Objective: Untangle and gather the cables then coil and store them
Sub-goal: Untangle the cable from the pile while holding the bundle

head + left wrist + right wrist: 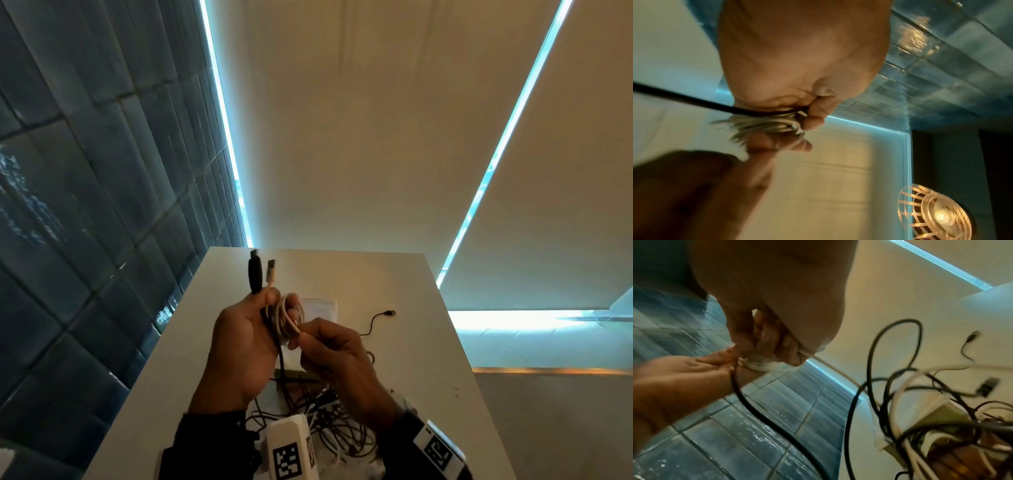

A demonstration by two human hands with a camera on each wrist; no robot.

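Observation:
My left hand is raised above the white table and grips two cables: a thick black cable whose plug stands upright, and a white cable wound in loops around its fingers. The white cable's USB plug sticks up beside the black one. My right hand pinches the white cable's strand right next to the coil. In the left wrist view the white loops sit under the black cable. In the right wrist view the white strand runs from the fingers down to the tangle.
A tangle of black, brown and white cables lies on the table near me, over a flat card or box. A thin black cable with a small plug lies farther out, near a white packet. Dark tiled wall on the left.

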